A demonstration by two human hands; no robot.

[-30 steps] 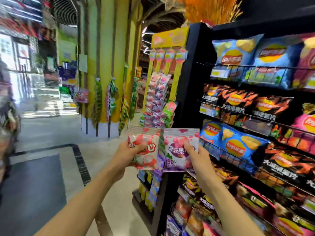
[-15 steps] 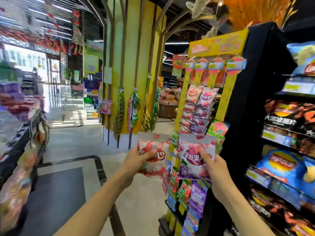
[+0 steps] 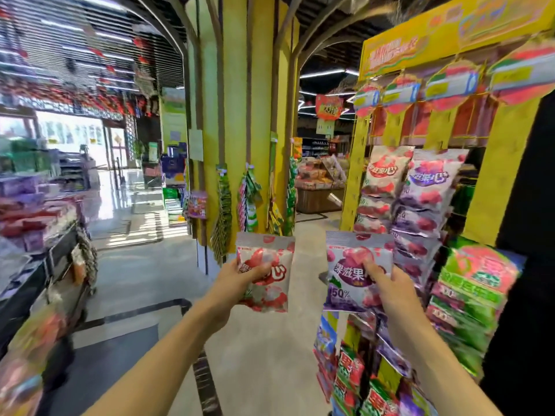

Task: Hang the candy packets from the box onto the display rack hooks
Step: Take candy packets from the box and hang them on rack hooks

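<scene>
Two bare forearms show, with no sleeve, watch or band on either as far as the lower edge. The left hand (image 3: 237,283) and right hand (image 3: 390,291) wear no gloves. No ring shows near the knuckles, though blur may hide fine detail. Fingernails look short and unpainted.

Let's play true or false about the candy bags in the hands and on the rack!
1. The left hand holds a red packet. True.
2. The right hand is empty. False: it holds a purple packet.
3. The two held packets touch each other. False: a gap of floor shows between them.
4. Red and purple packets already hang on the yellow display rack. True.
5. The purple packet is hooked on the rack. False: it is in the hand, in front of the rack.
</scene>
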